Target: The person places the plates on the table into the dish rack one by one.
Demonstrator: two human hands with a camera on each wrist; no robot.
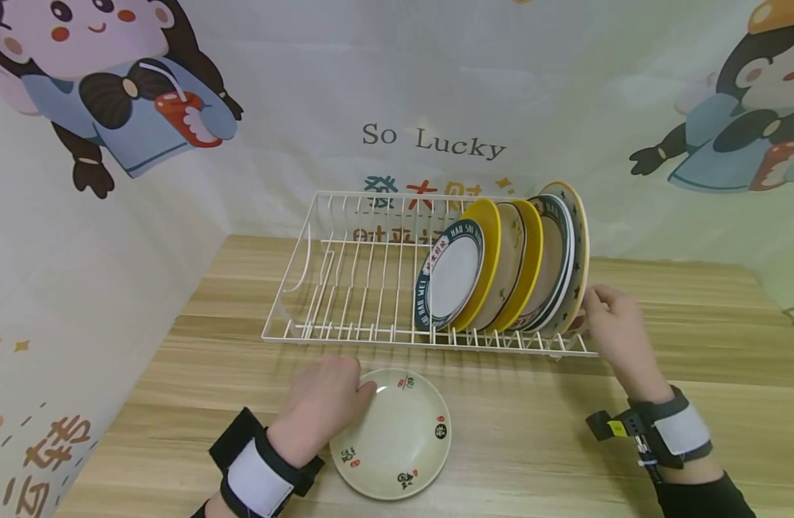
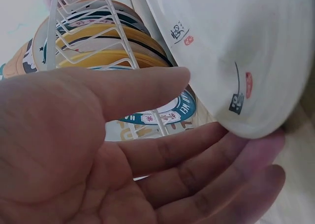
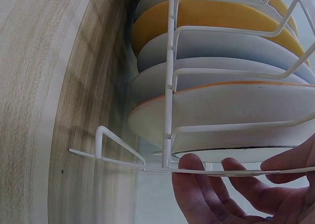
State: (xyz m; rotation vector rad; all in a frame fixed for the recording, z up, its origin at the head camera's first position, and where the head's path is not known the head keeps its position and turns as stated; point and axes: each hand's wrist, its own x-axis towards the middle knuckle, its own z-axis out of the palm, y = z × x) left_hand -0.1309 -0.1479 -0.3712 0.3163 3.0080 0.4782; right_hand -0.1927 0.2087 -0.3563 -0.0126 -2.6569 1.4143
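Observation:
A cream plate (image 1: 397, 439) with small black and red printed marks lies on the table in front of the rack. At its far-left rim is my left hand (image 1: 328, 399); in the left wrist view the thumb (image 2: 167, 81) overlaps the plate's edge and the loosely bent fingers (image 2: 197, 175) reach its underside, with a wide gap between thumb and fingers. My right hand (image 1: 617, 331) holds the right end of the white wire dish rack (image 1: 351, 331), its fingers (image 3: 189, 179) around the end wire, close beside the outermost plate (image 1: 576, 266).
Several plates stand on edge in the rack's right half, among them a blue-rimmed plate (image 1: 458, 273) and a yellow plate (image 1: 490, 237). The rack's left slots show bare wires. A printed cloth (image 1: 293, 129) hangs behind the wooden table (image 1: 513, 432).

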